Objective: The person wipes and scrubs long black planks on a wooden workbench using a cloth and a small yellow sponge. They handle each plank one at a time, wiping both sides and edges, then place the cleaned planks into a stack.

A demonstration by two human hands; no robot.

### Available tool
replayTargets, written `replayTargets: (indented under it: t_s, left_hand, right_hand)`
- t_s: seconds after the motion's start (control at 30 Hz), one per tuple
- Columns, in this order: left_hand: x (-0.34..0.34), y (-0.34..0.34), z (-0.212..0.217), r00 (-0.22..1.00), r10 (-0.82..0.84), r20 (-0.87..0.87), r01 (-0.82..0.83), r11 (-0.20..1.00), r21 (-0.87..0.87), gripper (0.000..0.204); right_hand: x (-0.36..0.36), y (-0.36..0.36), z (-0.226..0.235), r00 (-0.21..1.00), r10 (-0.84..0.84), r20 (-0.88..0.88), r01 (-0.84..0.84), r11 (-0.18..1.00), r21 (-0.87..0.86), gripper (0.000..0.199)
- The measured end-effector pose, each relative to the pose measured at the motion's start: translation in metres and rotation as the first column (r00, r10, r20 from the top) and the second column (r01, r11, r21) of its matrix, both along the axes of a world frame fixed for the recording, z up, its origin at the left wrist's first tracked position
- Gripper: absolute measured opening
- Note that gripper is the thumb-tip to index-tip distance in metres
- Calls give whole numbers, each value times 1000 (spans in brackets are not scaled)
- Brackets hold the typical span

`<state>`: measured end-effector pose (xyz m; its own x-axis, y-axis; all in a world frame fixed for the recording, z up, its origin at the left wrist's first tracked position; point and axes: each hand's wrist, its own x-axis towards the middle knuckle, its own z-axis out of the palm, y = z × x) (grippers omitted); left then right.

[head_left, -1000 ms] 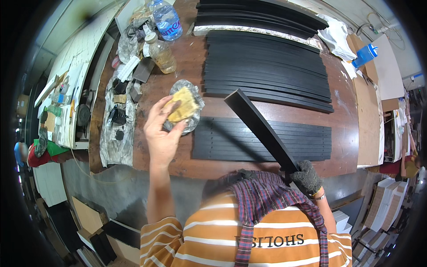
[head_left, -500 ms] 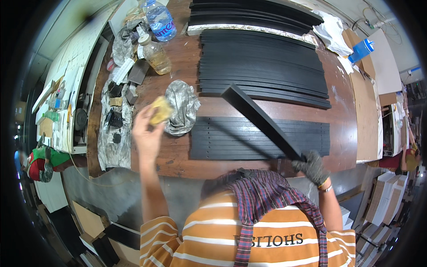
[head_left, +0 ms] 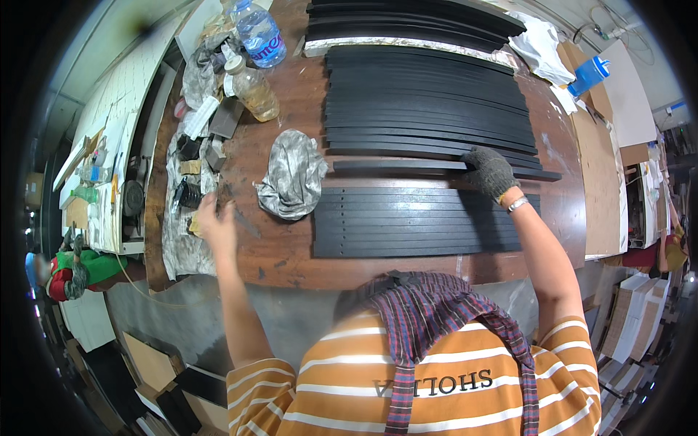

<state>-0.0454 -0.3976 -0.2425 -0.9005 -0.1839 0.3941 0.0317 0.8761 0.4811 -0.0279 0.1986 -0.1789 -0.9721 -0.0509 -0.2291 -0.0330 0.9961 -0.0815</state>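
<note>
My left hand (head_left: 217, 224), bare and slightly blurred, is over the stained cloth (head_left: 185, 251) at the table's left side. Its fingers close on a yellow sponge (head_left: 195, 224), mostly hidden behind them. My right hand (head_left: 491, 173), in a dark grey knit glove, grips a long black strip (head_left: 400, 166) near its right part. That strip lies crosswise along the near side of a stack of black strips (head_left: 429, 98). Closer to me, a flat row of black slats (head_left: 422, 225) has small holes near its left end.
A crumpled grey rag (head_left: 292, 178) lies left of the slats. Behind it stand a bottle of amber liquid (head_left: 254, 91) and a large clear water bottle (head_left: 258, 36). A blue bottle (head_left: 589, 75) is at the far right. Another person (head_left: 76, 269) is at the left edge.
My right hand has moved away from me and turned the black strip from slanting to crosswise, beside the stack. The left hand has carried the sponge left and down to the stained cloth.
</note>
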Motion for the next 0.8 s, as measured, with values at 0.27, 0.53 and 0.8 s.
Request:
replayTargets:
  t_s: [0.27, 0.53, 0.8]
  left_hand:
    - [-33, 131, 1, 946, -291, 140, 307, 945, -112, 65]
    - [-48, 119, -15, 962, -262, 76, 260, 965, 41, 42]
    - [-10, 109, 32, 959, -285, -8, 266, 887, 377, 47]
  right_hand:
    - [-4, -18, -6, 973, -72, -221, 69, 997, -19, 27]
    - [48, 24, -13, 956, -210, 203, 273, 890, -365, 41]
    - [39, 27, -41, 974, -227, 14, 220, 922, -319, 51]
